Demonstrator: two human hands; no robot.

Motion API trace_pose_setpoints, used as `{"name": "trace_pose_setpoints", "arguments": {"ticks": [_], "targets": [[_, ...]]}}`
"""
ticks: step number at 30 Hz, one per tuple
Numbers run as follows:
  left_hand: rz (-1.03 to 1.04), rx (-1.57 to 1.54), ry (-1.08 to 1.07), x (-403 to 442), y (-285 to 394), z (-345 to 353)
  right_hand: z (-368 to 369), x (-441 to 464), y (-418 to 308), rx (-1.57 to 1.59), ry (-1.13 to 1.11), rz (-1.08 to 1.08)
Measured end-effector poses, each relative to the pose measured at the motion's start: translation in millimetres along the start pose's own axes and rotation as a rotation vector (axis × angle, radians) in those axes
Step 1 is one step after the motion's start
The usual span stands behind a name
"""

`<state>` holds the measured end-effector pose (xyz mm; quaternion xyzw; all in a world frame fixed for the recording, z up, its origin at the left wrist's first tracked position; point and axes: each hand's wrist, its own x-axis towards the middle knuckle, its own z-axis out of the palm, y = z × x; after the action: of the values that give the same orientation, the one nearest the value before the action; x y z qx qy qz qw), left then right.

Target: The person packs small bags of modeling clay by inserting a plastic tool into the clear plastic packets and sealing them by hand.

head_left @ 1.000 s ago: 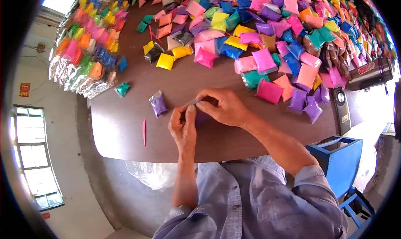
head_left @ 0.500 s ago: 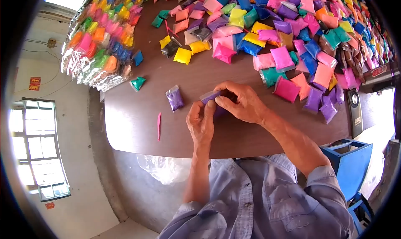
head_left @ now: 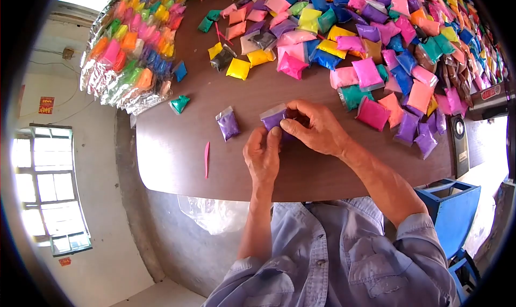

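Note:
Between my two hands is a small clear packet with purple filling [head_left: 274,118], held just above the brown table [head_left: 177,162]. My left hand [head_left: 262,155] pinches its lower left side between thumb and fingers. On its right side, my right hand [head_left: 317,128] grips it with thumb and bent fingers, hiding part of that edge. A second purple packet [head_left: 228,125] lies flat to the left of my hands. Further left and nearer me rests a thin pink plastic tool [head_left: 207,160].
Many coloured packets [head_left: 368,73] are heaped across the back and right. Layered packets in clear wrapping [head_left: 126,54] pile up at the back left, near a green packet [head_left: 179,104]. A blue stool [head_left: 449,210] stands at the right.
My fingers have shifted on the purple packet, and more of its face now shows. The whole view has moved slightly; the other packets lie as before.

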<state>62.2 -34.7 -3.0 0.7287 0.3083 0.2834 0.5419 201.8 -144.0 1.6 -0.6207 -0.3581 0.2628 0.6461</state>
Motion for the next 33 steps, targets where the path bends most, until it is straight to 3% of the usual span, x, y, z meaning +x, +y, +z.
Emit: {"name": "trace_pose_setpoints", "arguments": {"ticks": [11, 16, 23, 25, 33], "targets": [[-0.054, -0.089, -0.099, -0.9, 6.5, 2.6, -1.3, 0.9, 8.4, 0.063, 0.053, 0.037], [-0.082, -0.011, -0.068, -0.7, 1.5, -1.8, 1.4, -2.2, 10.1, -0.031, 0.002, -0.091], [-0.022, 0.043, -0.083, 1.1, 8.6, 0.7, -0.6, -0.2, 11.9, 0.125, 0.014, 0.011], [-0.032, -0.119, -0.038, 0.4, 14.2, 5.4, -3.4, 0.9, 7.3, 0.131, -0.022, 0.057], [-0.032, -0.047, -0.073, 2.5, 0.4, -3.5, -2.6, -1.7, 2.9, 0.068, -0.039, 0.01]]}}
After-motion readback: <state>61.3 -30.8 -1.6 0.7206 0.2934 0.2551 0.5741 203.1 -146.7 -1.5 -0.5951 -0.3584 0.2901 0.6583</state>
